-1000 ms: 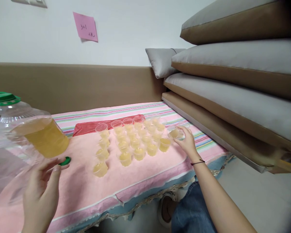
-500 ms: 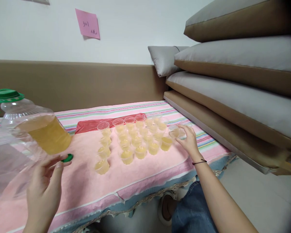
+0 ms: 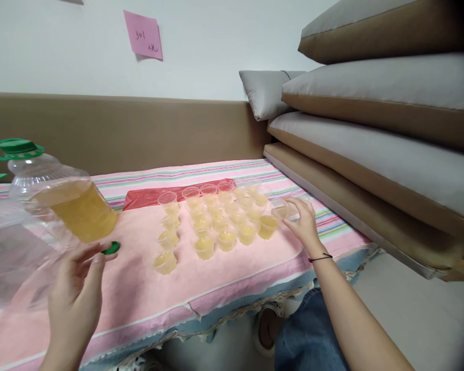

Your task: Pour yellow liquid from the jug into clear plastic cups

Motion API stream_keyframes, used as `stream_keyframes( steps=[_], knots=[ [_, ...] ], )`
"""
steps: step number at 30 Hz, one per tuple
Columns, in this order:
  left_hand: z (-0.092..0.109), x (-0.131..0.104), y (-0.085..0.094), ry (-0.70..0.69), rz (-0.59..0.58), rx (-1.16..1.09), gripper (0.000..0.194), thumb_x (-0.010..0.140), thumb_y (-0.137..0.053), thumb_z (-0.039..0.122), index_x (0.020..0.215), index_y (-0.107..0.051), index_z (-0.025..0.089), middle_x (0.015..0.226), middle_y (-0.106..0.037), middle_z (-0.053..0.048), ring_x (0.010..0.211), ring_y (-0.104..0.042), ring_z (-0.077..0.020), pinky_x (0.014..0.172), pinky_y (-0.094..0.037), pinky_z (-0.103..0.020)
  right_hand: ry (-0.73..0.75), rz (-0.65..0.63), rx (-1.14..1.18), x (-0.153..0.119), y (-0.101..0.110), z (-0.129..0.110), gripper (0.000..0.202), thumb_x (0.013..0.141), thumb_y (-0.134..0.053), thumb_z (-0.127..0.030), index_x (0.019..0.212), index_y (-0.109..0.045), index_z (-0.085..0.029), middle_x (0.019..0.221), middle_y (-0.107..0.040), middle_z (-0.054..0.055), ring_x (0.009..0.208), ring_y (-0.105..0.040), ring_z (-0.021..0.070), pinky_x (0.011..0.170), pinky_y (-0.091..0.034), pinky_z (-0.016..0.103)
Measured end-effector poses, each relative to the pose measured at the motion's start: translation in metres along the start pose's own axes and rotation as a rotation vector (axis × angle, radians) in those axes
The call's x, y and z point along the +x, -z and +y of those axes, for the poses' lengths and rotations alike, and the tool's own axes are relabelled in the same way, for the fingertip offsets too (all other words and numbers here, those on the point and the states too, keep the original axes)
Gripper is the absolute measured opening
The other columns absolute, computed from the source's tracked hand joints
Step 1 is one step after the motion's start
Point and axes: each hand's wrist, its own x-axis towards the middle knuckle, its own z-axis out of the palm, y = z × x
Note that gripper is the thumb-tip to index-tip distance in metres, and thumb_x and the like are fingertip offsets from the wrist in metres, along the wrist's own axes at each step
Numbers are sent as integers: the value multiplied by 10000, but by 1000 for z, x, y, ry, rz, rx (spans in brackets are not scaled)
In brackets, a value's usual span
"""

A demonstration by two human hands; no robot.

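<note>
My left hand [image 3: 77, 288] is closed with a small green bottle cap [image 3: 111, 248] between its fingertips, just in front of a big clear jug [image 3: 77, 206] of yellow liquid. With my right hand [image 3: 303, 221] I grip a clear plastic cup [image 3: 280, 208] at the right end of the cup group; whether it holds liquid is hard to see. Beside it stands a cup of yellow liquid [image 3: 267, 226]. Several more such cups [image 3: 227, 240] stand close together in rows, and a separate column of cups [image 3: 165, 262] runs along their left.
A pink striped cloth [image 3: 139, 314] covers the surface. A red plastic bag [image 3: 143, 198] lies behind the cups. Clear plastic wrapping [image 3: 15, 263] is at the left. Stacked grey and brown cushions [image 3: 371, 134] rise at the right, and a brown backrest [image 3: 119, 129] runs behind.
The whole view has shifted slightly to the right. Both hands keep about the same places relative to the cups, still holding the cap and the clear cup.
</note>
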Motion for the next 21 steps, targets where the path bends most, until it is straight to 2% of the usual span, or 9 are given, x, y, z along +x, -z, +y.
stream_keyframes(
  steps=[10,21],
  knots=[
    [-1,-1,-1,-7,-9,9,317,804,-581,453,1032,-574,233,1042,-675,-63,907,-671,-244,948,-503,-502,0,6,-3,0,0,0,432,694,-633,-227,1124,-635,-264,1148,-677,72,1131,-517,337,985,-391,541],
    [-12,-1,-2,-28,-15,20,320,832,-581,455,1066,-573,236,1087,-678,-65,929,-678,-239,939,-507,-473,4,8,-2,-1,1,0,444,695,-630,-222,1137,-620,-262,1156,-664,72,1163,-477,331,1026,-374,542]
  ],
)
